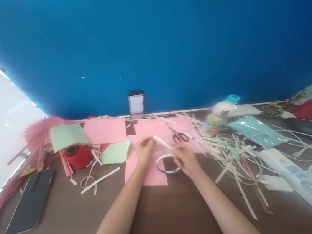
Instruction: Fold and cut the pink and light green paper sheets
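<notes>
A thin roll of white tape (161,169), with blue marks on its band, hangs from my right hand (185,158), whose fingers are closed on it. A white tape strip (162,142) slants up from there to my left hand (145,148). The left fingertips are pinched at the strip's upper end. Both hands are above pink paper sheets (156,179) on the brown table. Just beyond my right hand, scissors (179,137) with dark handles lie on the pink paper.
On the left are a black phone (30,202), a red spool (77,156) and green paper (116,152). To the right lie tangled white strips (227,149), a glue bottle (226,108) and a power strip (284,164). A small phone (137,105) leans against the blue wall.
</notes>
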Tool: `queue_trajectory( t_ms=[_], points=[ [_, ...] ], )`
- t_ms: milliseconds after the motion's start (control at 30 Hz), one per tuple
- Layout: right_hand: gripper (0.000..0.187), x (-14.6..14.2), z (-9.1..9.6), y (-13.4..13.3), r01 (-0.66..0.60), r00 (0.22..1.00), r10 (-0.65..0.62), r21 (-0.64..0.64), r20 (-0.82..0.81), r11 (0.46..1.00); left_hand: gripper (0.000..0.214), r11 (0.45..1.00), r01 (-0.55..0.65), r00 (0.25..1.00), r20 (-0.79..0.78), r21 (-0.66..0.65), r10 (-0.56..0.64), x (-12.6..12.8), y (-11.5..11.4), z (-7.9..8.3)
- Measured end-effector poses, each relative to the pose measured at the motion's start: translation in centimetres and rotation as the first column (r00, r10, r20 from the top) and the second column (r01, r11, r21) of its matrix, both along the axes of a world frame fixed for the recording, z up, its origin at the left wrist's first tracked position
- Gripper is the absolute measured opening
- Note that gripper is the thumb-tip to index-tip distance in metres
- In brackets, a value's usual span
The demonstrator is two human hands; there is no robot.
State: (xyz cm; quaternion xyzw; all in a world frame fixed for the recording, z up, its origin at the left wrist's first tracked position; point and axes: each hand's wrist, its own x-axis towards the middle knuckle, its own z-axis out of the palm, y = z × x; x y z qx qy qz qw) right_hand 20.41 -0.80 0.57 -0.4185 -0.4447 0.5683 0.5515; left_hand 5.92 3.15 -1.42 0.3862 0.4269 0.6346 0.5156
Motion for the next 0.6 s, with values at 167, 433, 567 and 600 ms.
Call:
queue_trajectory(
  t_ms=[167,433,567,600],
  points=[
    [0.023,0.10,-0.68,0.38,-0.058,0.998,0.058,-0.017,0.007,0.998,0.026,1.000,0.015,1.000,0.011,-0.004,-0.014,0.06,0.03,0.03],
    [0.025,0.81,-0.72,0.92,-0.012,0.999,0.013,-0.032,0.031,0.999,0.029,0.997,0.075,0.995,0.069,-0.011,-0.074,0.18,-0.05,-0.14],
    [0.025,0.82,-0.83,1.06,-0.013,0.999,0.013,-0.025,0.032,1.000,0.030,0.996,0.082,0.994,0.072,-0.016,-0.081,0.22,-0.04,-0.19],
    [0.024,0.81,-0.84,1.07,-0.011,0.999,0.012,-0.024,0.032,1.000,0.030,0.996,0.084,0.994,0.073,-0.015,-0.083,0.22,-0.04,-0.19]
  ],
)
